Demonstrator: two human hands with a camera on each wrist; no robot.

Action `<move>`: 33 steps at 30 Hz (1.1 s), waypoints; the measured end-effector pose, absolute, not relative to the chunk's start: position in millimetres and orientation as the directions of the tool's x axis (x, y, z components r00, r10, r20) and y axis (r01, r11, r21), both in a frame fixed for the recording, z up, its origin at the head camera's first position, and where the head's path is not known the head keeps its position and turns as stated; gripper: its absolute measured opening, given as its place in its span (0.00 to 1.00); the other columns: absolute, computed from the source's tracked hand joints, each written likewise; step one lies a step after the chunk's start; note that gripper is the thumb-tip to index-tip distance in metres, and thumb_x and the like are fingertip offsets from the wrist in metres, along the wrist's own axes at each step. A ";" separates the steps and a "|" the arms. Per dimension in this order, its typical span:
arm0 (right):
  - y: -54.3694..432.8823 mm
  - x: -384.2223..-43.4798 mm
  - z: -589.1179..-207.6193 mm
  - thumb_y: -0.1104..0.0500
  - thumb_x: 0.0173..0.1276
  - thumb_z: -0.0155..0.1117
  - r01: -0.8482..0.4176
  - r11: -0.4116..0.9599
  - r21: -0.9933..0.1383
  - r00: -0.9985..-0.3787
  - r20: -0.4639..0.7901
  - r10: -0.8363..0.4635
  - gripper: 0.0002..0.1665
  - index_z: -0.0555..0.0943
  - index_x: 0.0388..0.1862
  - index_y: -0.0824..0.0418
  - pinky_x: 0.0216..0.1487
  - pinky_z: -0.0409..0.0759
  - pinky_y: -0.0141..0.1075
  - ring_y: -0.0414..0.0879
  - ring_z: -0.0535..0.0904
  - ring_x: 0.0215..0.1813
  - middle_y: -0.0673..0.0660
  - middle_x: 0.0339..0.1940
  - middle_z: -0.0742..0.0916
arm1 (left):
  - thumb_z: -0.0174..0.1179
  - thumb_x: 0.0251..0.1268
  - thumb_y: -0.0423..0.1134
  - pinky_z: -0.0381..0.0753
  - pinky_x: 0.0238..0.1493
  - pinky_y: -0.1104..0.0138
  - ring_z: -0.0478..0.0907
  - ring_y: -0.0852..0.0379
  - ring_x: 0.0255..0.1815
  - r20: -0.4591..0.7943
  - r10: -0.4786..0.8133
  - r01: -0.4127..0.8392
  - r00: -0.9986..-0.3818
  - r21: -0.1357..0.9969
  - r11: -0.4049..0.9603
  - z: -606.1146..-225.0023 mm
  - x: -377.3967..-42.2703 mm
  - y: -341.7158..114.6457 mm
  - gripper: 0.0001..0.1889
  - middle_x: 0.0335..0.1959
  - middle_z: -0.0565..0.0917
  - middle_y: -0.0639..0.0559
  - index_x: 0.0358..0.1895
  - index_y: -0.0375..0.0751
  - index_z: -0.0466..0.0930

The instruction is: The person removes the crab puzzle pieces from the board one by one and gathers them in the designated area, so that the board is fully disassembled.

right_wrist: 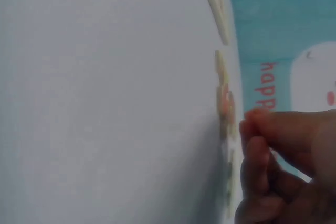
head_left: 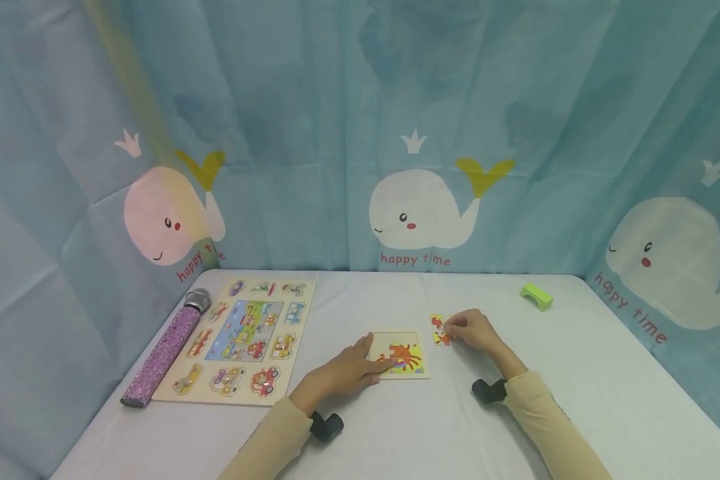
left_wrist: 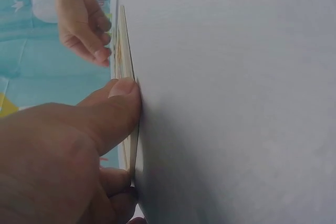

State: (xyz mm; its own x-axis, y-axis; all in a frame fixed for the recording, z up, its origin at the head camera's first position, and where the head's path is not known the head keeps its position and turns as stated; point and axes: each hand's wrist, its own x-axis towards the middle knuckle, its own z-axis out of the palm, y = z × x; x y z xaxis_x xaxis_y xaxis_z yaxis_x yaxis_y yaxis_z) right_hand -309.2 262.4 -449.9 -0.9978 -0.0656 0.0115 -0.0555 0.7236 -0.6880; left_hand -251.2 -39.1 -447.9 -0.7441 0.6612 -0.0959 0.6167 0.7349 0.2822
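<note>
On the white-covered counter (head_left: 396, 433), a thin square pale-wood puzzle board (head_left: 389, 339) lies toward 3 o'clock of the left hand (head_left: 345, 370), whose fingers hold its 9 o'clock side. Small red-and-yellow flat puzzle pieces (head_left: 437, 321), at the board's 2 o'clock, meet the right hand (head_left: 474, 330) at its 9 o'clock, its fingers narrowed together, though whether they pinch one cannot be told. The board shows a red, many-armed figure on yellow, with bare wood toward 11 o'clock.
</note>
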 end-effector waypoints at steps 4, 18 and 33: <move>247.3 -308.9 -445.1 0.60 0.61 0.63 -0.094 0.693 -0.715 -0.994 0.025 -0.109 0.08 0.84 0.35 0.64 0.25 0.72 0.31 0.42 0.73 0.23 0.54 0.23 0.83 | 0.47 0.68 0.49 0.56 0.70 0.51 0.48 0.42 0.74 -0.100 0.656 0.609 -0.748 0.291 0.738 -447.6 -251.2 -39.3 0.24 0.74 0.47 0.38 0.66 0.72 0.59; 173.9 -292.0 -449.3 0.60 0.60 0.62 -0.235 0.727 -0.645 -0.952 0.001 -0.307 0.08 0.82 0.38 0.60 0.28 0.73 0.31 0.41 0.73 0.27 0.50 0.25 0.81 | 0.49 0.67 0.49 0.59 0.67 0.47 0.51 0.40 0.72 -0.110 0.647 0.600 -0.754 0.286 0.748 -449.4 -250.4 -38.2 0.24 0.73 0.48 0.37 0.66 0.73 0.59; 167.5 -282.9 -449.9 0.57 0.61 0.63 -0.293 0.766 -0.571 -0.936 0.008 -0.352 0.10 0.76 0.39 0.59 0.24 0.70 0.30 0.40 0.72 0.24 0.49 0.24 0.80 | 0.50 0.67 0.47 0.57 0.68 0.46 0.49 0.38 0.73 -0.099 0.657 0.599 -0.748 0.326 0.731 -448.0 -247.9 -38.6 0.24 0.73 0.48 0.34 0.65 0.72 0.62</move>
State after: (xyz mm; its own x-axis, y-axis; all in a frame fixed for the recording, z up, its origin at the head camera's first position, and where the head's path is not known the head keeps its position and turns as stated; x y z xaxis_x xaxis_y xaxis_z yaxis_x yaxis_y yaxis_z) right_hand -282.9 167.5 -449.9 -0.9358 -0.3523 0.0079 -0.2934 0.7665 -0.5714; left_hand -247.9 -38.6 -448.0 -0.7475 0.6568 -0.0992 0.5991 0.7311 0.3265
